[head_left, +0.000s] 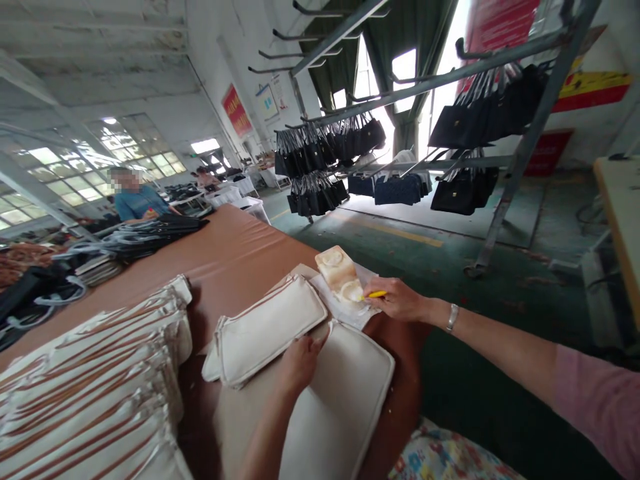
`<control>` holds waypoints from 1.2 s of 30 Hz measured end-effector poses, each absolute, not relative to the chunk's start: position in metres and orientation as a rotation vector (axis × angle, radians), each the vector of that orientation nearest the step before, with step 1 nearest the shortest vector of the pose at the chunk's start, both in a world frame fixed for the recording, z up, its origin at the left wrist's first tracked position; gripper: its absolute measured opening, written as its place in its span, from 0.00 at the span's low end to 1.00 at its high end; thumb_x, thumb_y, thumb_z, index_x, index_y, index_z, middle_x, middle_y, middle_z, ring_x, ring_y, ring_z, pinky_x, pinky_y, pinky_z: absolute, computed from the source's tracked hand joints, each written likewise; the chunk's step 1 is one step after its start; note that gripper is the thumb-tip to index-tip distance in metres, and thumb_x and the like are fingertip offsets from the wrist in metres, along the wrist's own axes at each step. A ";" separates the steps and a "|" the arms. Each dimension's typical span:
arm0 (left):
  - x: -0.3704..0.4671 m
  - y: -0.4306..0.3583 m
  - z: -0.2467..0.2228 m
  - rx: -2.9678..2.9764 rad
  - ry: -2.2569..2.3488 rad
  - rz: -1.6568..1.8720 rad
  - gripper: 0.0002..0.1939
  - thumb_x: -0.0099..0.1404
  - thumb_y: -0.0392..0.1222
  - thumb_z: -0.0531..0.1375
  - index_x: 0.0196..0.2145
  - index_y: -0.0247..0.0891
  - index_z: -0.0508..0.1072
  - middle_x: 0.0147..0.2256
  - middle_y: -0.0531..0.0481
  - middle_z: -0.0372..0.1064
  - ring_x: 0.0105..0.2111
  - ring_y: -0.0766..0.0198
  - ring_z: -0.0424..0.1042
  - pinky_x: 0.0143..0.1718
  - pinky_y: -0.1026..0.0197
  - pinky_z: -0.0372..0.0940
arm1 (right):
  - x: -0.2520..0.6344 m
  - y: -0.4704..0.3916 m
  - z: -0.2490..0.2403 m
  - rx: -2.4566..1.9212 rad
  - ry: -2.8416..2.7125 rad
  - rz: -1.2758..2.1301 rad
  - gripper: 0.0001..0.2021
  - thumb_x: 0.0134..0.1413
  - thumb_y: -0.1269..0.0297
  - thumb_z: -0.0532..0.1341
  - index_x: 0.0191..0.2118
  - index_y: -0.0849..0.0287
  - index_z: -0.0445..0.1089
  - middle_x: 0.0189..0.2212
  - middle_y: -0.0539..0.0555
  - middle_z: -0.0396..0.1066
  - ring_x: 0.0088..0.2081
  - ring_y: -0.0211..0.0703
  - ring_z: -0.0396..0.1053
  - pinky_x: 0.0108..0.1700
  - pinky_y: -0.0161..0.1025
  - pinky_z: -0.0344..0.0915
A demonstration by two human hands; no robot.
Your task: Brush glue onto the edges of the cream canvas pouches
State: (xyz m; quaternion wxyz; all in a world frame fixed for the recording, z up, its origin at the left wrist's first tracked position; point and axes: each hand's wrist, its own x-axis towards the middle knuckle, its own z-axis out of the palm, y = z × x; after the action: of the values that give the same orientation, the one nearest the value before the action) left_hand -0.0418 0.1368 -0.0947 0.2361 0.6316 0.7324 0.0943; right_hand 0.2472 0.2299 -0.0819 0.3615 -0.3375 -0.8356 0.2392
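A: Right hand (397,300) first: its grip is pinched shut on a thin yellow tool (376,294), only the butt end poking out by the thumb. The working tip is hidden behind the fingers.

B: And what's under that tip?

A: A small tub of pale paste (343,272), just ahead of the grip, sitting on white paper (345,310). Whether the tool actually touches the paste, I can't tell.

B: Left hand?

A: Left hand (299,363) lies flat, fingers curled down on the near corner of a cream pouch (270,330). It's pressing rather than clasping; the fingertips are tucked out of sight at the pouch's edge.

B: So where does the pouch lie?

A: Between the two hands, on the brown table (235,257), its lower edge overlapping a larger cream panel (340,400) that runs back toward the wrist and off the bottom of the frame.

B: Further out?

A: Left of the grip, a stack of cream pieces with brown trim (95,393), cut off at the frame edge. Far beyond it, another person (136,199) at the table's end. Ahead and right, dark bags (470,120) on metal racks, details too small to read.
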 end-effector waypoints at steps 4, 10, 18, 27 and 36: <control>-0.019 0.154 -0.107 1.642 2.081 0.183 0.19 0.66 0.52 0.53 0.27 0.37 0.73 0.30 0.41 0.75 0.34 0.54 0.74 0.34 0.58 0.59 | 0.248 0.227 -0.089 -0.821 -2.117 0.601 0.08 0.62 0.64 0.58 0.39 0.58 0.74 0.37 0.56 0.74 0.40 0.44 0.71 0.46 0.40 0.65; -0.010 0.157 -0.115 1.497 2.105 0.202 0.12 0.59 0.48 0.64 0.32 0.36 0.72 0.32 0.49 0.73 0.35 0.60 0.72 0.40 0.55 0.64 | 0.247 0.211 -0.094 -0.864 -1.986 0.588 0.09 0.63 0.62 0.57 0.38 0.59 0.73 0.35 0.56 0.73 0.38 0.45 0.71 0.43 0.40 0.66; -0.008 0.134 -0.082 1.331 1.608 0.548 0.16 0.57 0.48 0.62 0.38 0.33 0.74 0.32 0.49 0.74 0.31 0.62 0.72 0.32 0.63 0.64 | 0.244 0.184 -0.074 -1.017 -1.399 1.005 0.17 0.60 0.49 0.58 0.36 0.60 0.69 0.21 0.48 0.65 0.20 0.38 0.62 0.24 0.34 0.60; 0.005 0.093 -0.041 1.281 1.369 0.701 0.16 0.58 0.50 0.64 0.39 0.34 0.77 0.35 0.47 0.73 0.31 0.63 0.69 0.33 0.63 0.64 | 0.229 0.164 -0.047 -0.947 -1.478 1.016 0.16 0.62 0.52 0.57 0.31 0.61 0.68 0.21 0.47 0.63 0.24 0.37 0.62 0.28 0.34 0.60; 0.006 0.075 -0.031 1.299 1.325 0.780 0.16 0.61 0.48 0.63 0.44 0.38 0.78 0.39 0.46 0.68 0.39 0.59 0.68 0.38 0.63 0.64 | 0.235 0.153 -0.027 -0.939 -1.441 0.936 0.16 0.62 0.54 0.57 0.30 0.61 0.67 0.22 0.49 0.64 0.24 0.37 0.62 0.29 0.35 0.61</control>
State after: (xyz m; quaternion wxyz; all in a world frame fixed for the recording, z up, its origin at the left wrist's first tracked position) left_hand 0.0062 0.0755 -0.0308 0.5350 0.5452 0.5561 0.3276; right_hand 0.2347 0.1528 -0.0275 0.5580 -0.3980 -0.6108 0.3966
